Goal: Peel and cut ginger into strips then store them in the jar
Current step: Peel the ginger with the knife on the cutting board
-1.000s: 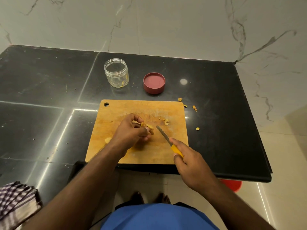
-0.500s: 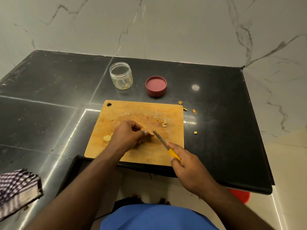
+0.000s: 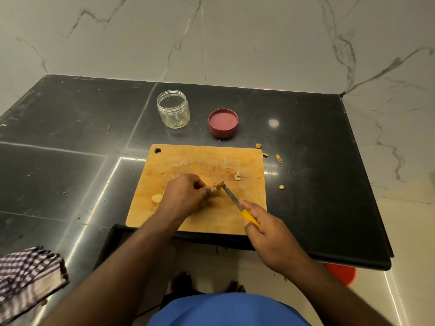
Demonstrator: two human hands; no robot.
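While the left hand [image 3: 186, 196] pinches the ginger [image 3: 219, 185] on the board [image 3: 204, 158], the right hand [image 3: 270, 234] grips the knife [image 3: 237, 204], its blade pointing far and left at the ginger.

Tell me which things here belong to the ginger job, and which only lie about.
Job: brown ginger piece, yellow-handled knife, wooden cutting board, clear plastic jar, red round lid.
Lying about: checked cloth, red object on the floor.

A cutting board [image 3: 202, 161] is set at the frame's centre on the counter [image 3: 70, 142]. Above it a jar [image 3: 173, 108] is placed, with a lid [image 3: 223, 122] to its right. A cloth [image 3: 26, 278] is seen at lower left.
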